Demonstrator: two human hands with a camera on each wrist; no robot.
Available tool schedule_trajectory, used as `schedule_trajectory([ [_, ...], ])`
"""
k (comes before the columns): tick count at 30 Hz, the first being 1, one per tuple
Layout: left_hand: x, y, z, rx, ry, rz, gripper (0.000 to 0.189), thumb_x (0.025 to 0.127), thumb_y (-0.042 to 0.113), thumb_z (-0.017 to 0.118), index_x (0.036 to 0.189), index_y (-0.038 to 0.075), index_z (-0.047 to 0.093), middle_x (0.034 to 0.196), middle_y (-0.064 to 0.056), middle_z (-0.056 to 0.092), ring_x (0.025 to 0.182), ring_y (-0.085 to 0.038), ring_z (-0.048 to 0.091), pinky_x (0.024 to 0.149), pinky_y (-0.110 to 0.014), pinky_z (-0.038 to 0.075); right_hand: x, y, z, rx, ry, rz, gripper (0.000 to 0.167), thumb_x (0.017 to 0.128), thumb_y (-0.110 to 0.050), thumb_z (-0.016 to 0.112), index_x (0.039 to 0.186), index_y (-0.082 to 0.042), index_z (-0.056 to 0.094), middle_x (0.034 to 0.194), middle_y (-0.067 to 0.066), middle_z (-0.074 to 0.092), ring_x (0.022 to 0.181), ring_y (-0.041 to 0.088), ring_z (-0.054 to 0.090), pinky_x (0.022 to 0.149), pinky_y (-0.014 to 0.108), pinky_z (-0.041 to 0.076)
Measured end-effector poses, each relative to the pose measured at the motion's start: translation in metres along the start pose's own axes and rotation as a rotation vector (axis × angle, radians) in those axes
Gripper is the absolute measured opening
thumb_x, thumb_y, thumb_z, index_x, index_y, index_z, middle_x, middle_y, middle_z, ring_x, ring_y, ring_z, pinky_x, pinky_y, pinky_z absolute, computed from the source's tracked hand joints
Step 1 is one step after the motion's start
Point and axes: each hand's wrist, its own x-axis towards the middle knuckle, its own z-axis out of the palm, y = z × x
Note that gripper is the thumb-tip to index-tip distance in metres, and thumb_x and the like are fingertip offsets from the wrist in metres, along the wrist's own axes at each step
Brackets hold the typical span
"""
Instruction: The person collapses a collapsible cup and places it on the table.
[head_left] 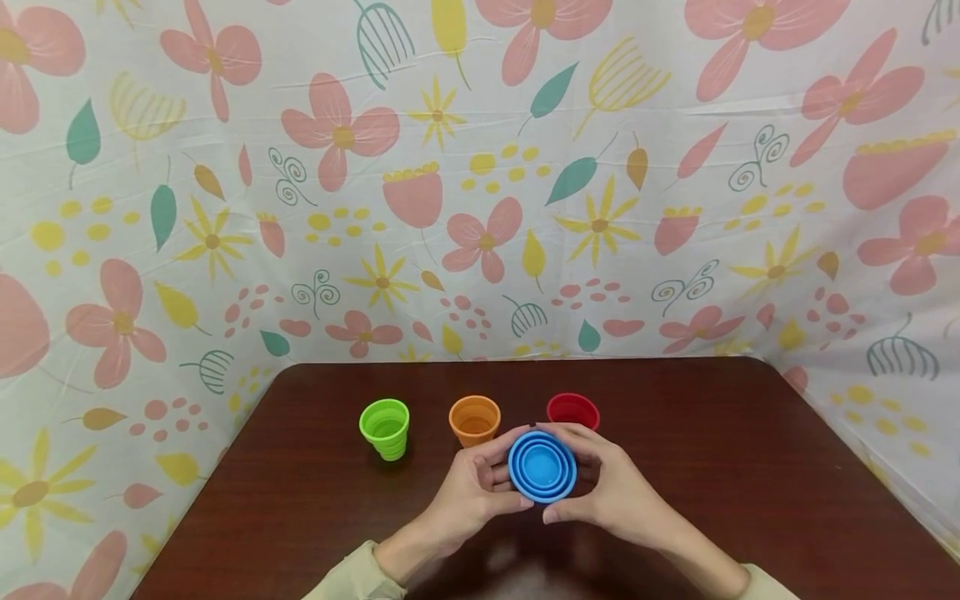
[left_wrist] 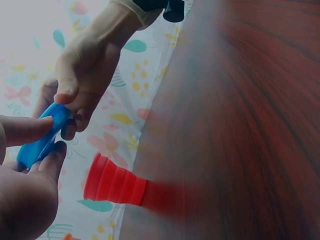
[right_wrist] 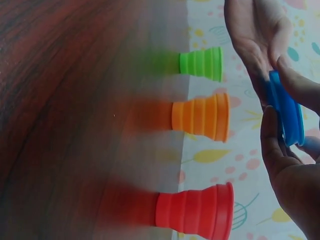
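- Floral cloth [head_left: 480,117], one: hung behind the counter and round its sides.
- Counter [head_left: 712,467], one: dark red-brown, rounded far corners; bears three standing cups.
- Hands, one pair, bare: forearms in pale sleeves, slanting inward from the near side to meet at the blue cup. Right hand [head_left: 618,483]: arched in from the right, index at the upper rim, thumb at the lower right. Left hand [head_left: 472,496]: much the mirror of it, thumb at the lower left.
- Standing cups, three: upright, drawn out tall, walls ribbed, rowed beyond the hands. Green cup [head_left: 385,427] to the person's left, orange cup [head_left: 475,417] between, red cup [head_left: 573,408] to the right, partly hidden behind the right hand.
- Blue cup [head_left: 542,467], one: folded flat into nested rings, held in the air above the counter, between the hands and touching both; neither hand is nearer. A disc, so no long axis; its short axis runs through the rings, the ringed face turned up toward the person. My judgement: that short axis is what matters, as any push or pull on the rings would work along it.
- Fingers, two sets: clamped about the blue cup's rim from opposite sides; some fingertips behind it are out of sight.
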Motion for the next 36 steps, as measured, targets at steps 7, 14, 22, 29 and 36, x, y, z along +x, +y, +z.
schedule_trajectory([
  [7, 0.007, -0.004, 0.010, 0.011, 0.019, 0.002, 0.083, 0.089, -0.017, 0.073, 0.162, 0.004, 0.040, 0.151, -0.020, 0.056, 0.131, -0.033, 0.062, 0.100, -0.039, 0.055, -0.004, -0.003, -0.014, 0.001, 0.008, 0.001, 0.087, 0.074, -0.001, 0.095, 0.151, -0.011, 0.057, 0.146, 0.014, 0.056, 0.122, 0.026, 0.065, 0.086, 0.037, 0.062],
  [14, 0.016, -0.008, 0.025, 0.046, 0.030, 0.036, 0.079, 0.090, -0.014, 0.073, 0.160, 0.004, 0.042, 0.153, -0.014, 0.055, 0.133, -0.028, 0.061, 0.104, -0.039, 0.053, -0.012, -0.003, -0.039, -0.058, 0.024, 0.004, 0.086, 0.076, -0.005, 0.095, 0.152, -0.016, 0.057, 0.147, 0.016, 0.056, 0.121, 0.023, 0.066, 0.085, 0.038, 0.062],
  [22, 0.028, -0.014, 0.045, 0.087, 0.056, 0.043, 0.074, 0.092, -0.010, 0.073, 0.159, 0.004, 0.044, 0.157, -0.009, 0.052, 0.136, -0.025, 0.057, 0.106, -0.041, 0.051, -0.023, -0.001, -0.068, -0.157, 0.084, -0.001, 0.084, 0.075, 0.000, 0.094, 0.150, -0.014, 0.059, 0.144, 0.013, 0.058, 0.115, 0.019, 0.070, 0.083, 0.035, 0.063],
  [29, 0.037, -0.018, 0.061, 0.090, 0.025, 0.018, 0.076, 0.093, -0.006, 0.076, 0.161, 0.004, 0.042, 0.158, -0.005, 0.051, 0.135, -0.021, 0.058, 0.104, -0.033, 0.051, -0.034, -0.003, -0.090, -0.263, 0.128, 0.026, 0.084, 0.076, -0.003, 0.094, 0.150, -0.014, 0.059, 0.142, 0.005, 0.061, 0.107, 0.017, 0.071, 0.075, 0.034, 0.064],
  [36, 0.046, -0.025, 0.075, 0.105, 0.045, -0.031, 0.075, 0.093, -0.003, 0.077, 0.159, 0.008, 0.046, 0.154, -0.001, 0.054, 0.131, -0.011, 0.059, 0.101, -0.029, 0.053, -0.042, 0.000, -0.109, -0.332, 0.163, 0.089, 0.082, 0.078, -0.005, 0.094, 0.152, -0.016, 0.058, 0.142, -0.007, 0.061, 0.106, 0.012, 0.070, 0.075, 0.029, 0.062],
])
